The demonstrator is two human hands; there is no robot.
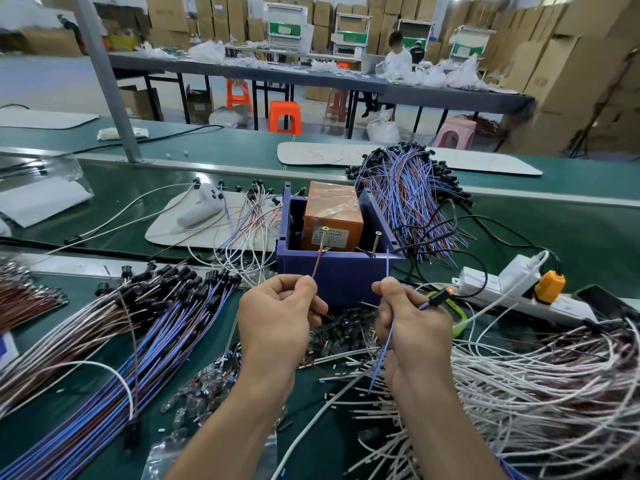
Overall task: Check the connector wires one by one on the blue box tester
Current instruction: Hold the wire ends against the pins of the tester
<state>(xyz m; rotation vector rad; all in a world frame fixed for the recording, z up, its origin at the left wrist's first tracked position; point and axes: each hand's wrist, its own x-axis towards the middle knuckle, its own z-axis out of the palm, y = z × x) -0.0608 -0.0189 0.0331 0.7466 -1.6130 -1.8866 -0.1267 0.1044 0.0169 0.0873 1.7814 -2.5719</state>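
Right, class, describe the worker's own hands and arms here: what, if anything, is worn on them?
The left hand and right hand are both bare: no gloves, and no rings, watch or wristband show. The left forearm and right forearm are uncovered as far as the picture reaches. Only a strip of blue cloth, probably a sleeve edge, shows at the bottom beside the right forearm.
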